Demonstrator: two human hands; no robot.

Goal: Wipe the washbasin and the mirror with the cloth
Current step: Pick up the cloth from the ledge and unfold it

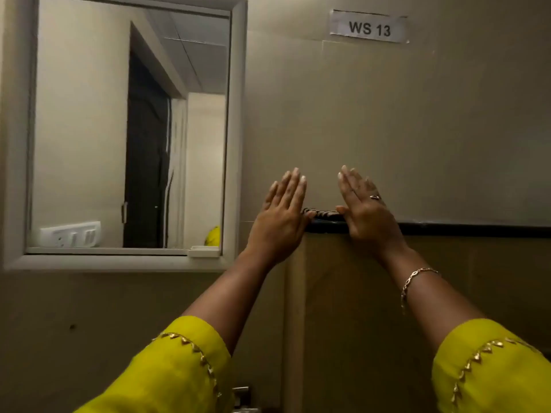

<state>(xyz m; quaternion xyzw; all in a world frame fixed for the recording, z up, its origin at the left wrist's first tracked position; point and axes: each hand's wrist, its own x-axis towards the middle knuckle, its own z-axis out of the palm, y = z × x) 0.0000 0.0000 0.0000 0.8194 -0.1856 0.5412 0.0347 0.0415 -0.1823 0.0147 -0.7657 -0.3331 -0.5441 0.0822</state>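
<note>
**A:** Where is the cloth (pixel 320 214)?

**B:** It lies on the black ledge (pixel 447 229) that runs along the wall, just right of the mirror (pixel 128 129). It shows as a small, dark, striped bundle. It is too small to tell how it is folded.

**A:** And the person's hands?

**B:** The left hand (pixel 283 216) and the right hand (pixel 365 213) are raised on either side of it, with their backs to the camera. Each thumb touches one end of the cloth. The fingers (pixel 293 186) of both hands are straight, close together and pointing up the wall. They are released and grasp nothing.

**A:** Is anything worn on them?

**B:** The right hand has a ring (pixel 375 197), and a thin chain bracelet (pixel 414 278) hangs at that wrist. Both forearms come out of yellow sleeves (pixel 167 374) with a gold-trimmed hem.

**A:** What about the mirror itself?

**B:** It hangs in a pale frame to the left of the hands, apart from them. Its glass reflects a dark doorway, a white switch plate (pixel 71 234) and a patch of yellow. A small white tray (pixel 204 251) sits at its lower right corner.

**A:** And beyond that?

**B:** High on the wall to the right is a paper label (pixel 369 27) reading "WS 13".
</note>
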